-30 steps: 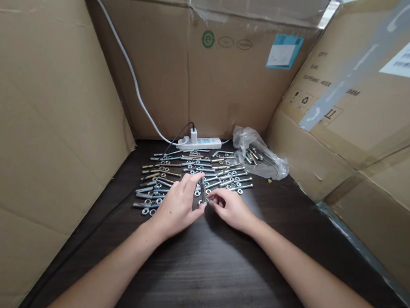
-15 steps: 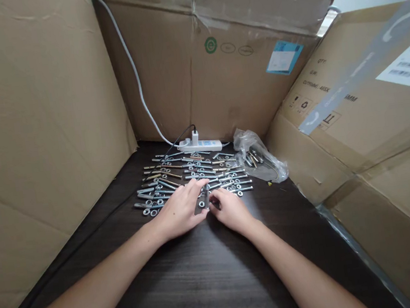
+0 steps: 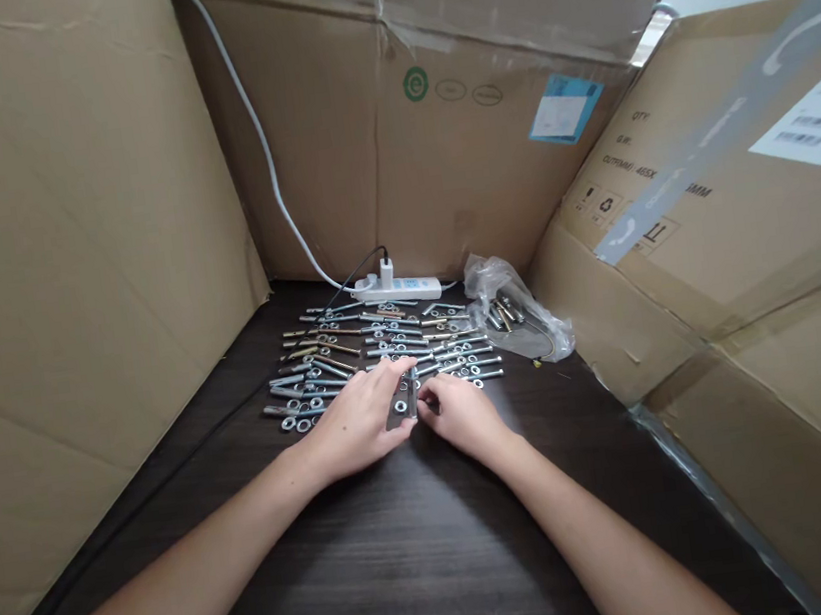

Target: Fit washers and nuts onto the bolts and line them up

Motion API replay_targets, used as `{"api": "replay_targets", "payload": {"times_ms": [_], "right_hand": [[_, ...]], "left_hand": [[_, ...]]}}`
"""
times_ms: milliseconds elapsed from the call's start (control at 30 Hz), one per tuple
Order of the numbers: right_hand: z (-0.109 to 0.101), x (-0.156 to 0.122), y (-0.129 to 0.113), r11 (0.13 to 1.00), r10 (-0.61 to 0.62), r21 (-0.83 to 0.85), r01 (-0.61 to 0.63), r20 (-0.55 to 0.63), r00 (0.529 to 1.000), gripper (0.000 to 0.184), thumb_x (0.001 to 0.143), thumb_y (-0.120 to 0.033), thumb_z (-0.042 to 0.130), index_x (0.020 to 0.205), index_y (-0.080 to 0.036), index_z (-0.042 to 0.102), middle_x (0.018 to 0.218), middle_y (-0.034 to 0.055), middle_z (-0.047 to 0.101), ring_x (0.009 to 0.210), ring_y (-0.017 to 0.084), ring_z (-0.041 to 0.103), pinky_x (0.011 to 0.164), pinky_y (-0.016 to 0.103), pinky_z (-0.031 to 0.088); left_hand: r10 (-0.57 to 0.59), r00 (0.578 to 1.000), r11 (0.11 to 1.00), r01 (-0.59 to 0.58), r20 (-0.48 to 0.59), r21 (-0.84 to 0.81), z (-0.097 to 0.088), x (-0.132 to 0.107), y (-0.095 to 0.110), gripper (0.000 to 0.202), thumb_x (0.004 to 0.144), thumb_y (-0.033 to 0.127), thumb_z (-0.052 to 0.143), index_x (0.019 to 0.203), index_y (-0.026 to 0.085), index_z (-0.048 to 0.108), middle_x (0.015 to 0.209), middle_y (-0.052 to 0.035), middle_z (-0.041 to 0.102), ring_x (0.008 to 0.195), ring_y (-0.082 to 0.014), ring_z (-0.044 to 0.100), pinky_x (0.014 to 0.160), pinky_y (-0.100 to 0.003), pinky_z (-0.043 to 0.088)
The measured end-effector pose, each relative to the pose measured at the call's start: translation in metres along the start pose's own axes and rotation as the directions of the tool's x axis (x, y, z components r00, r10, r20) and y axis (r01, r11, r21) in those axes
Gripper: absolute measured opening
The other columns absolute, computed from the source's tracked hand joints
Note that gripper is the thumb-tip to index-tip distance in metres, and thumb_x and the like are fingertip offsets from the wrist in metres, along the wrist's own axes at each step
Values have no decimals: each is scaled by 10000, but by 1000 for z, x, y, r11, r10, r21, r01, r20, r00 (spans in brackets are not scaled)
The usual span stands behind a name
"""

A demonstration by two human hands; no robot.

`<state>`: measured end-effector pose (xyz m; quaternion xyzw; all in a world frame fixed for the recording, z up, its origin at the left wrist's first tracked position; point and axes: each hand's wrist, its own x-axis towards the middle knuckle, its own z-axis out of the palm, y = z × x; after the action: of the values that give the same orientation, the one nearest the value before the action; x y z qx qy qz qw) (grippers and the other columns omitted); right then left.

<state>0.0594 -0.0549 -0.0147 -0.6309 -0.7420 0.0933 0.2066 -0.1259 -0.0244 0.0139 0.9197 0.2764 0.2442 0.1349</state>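
Both of my hands meet at the near edge of rows of silver bolts, nuts and washers laid out on a dark wooden table. My left hand lies with fingers curled, its fingertips pinching a short bolt that stands roughly on end. My right hand is closed in a pinch against the bolt's near end, with a small washer just beside the fingertips. What sits between the right fingertips is too small to make out.
Cardboard boxes wall in the table on the left, back and right. A white power strip with a plugged charger and white cable lies at the back. A clear plastic bag of fasteners rests to the right of the rows.
My hands have barely moved and stay pinched at the same bolt; the view has shifted slightly.
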Motion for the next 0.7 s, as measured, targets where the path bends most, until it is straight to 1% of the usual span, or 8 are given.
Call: {"api": "replay_targets", "payload": {"times_ms": [67, 167, 233, 333, 367, 433, 567, 700], "right_hand": [[-1, 0, 0, 999, -7, 40, 8, -35, 999, 88, 796, -172, 557, 771, -194, 638, 789, 47, 638, 683, 160, 557, 645, 268, 399], [-4, -1, 0, 951, 26, 308, 22, -149, 988, 95, 806, -190, 546, 769, -200, 632, 745, 23, 642, 637, 143, 553, 631, 262, 421], [-5, -2, -2, 816, 119, 578, 9, -184, 976, 102, 822, -264, 554, 791, -198, 626, 724, 14, 640, 578, 129, 549, 561, 251, 429], [-6, -3, -6, 505, 261, 862, -41, -108, 959, 203, 802, -391, 592, 816, -190, 616, 734, 15, 644, 488, 107, 543, 412, 215, 383], [-6, -3, -8, 424, 286, 904, -52, -79, 955, 231, 786, -415, 610, 816, -186, 615, 727, 13, 642, 468, 102, 543, 379, 204, 363], [-6, -4, -11, 330, 309, 942, -60, -48, 950, 257, 762, -431, 641, 807, -180, 615, 677, 2, 627, 446, 98, 548, 351, 187, 345], [-5, -5, -13, 263, 315, 963, -63, -23, 949, 244, 759, -418, 657, 807, -182, 616, 554, -32, 569, 405, 92, 530, 339, 173, 331], [-5, -6, -14, 213, 321, 975, -55, -17, 947, 210, 756, -387, 668, 807, -187, 626, 557, -39, 561, 409, 86, 532, 341, 168, 328]], "left_hand": [[4, 1000, 1000, -4, -12, -18, 1, -1, 0, 621, 783, 213, 571, 1329, 220, 273, 1100, -75, 544, 994, -233, 551, 874, -386, 432], [1, 1000, 999, -1, -16, -52, 1, -2, -1, 650, 781, 226, 584, 1340, 208, 253, 1086, -80, 556, 996, -233, 558, 876, -382, 437], [6, 1000, 997, -6, 2, -76, 1, -2, 0, 665, 773, 234, 596, 1343, 206, 255, 1072, -77, 567, 994, -232, 563, 874, -371, 442], [34, 999, 992, -31, 25, -123, 0, -2, 3, 667, 762, 244, 606, 1340, 221, 275, 1050, -63, 582, 964, -221, 576, 856, -353, 451], [46, 998, 990, -41, 31, -138, 0, -2, 4, 662, 760, 247, 605, 1338, 227, 282, 1043, -58, 585, 949, -217, 581, 843, -347, 455], [59, 997, 987, -51, 50, -155, 1, -2, 5, 650, 759, 257, 603, 1332, 233, 297, 1026, -52, 590, 913, -210, 587, 809, -338, 462], [49, 996, 986, -38, 68, -164, 2, -1, 5, 648, 758, 277, 604, 1333, 233, 309, 991, -46, 597, 851, -203, 591, 748, -327, 467], [39, 995, 985, -24, 88, -172, 1, -1, 5, 679, 761, 272, 604, 1360, 239, 286, 987, -40, 602, 841, -196, 595, 743, -319, 471]]}}
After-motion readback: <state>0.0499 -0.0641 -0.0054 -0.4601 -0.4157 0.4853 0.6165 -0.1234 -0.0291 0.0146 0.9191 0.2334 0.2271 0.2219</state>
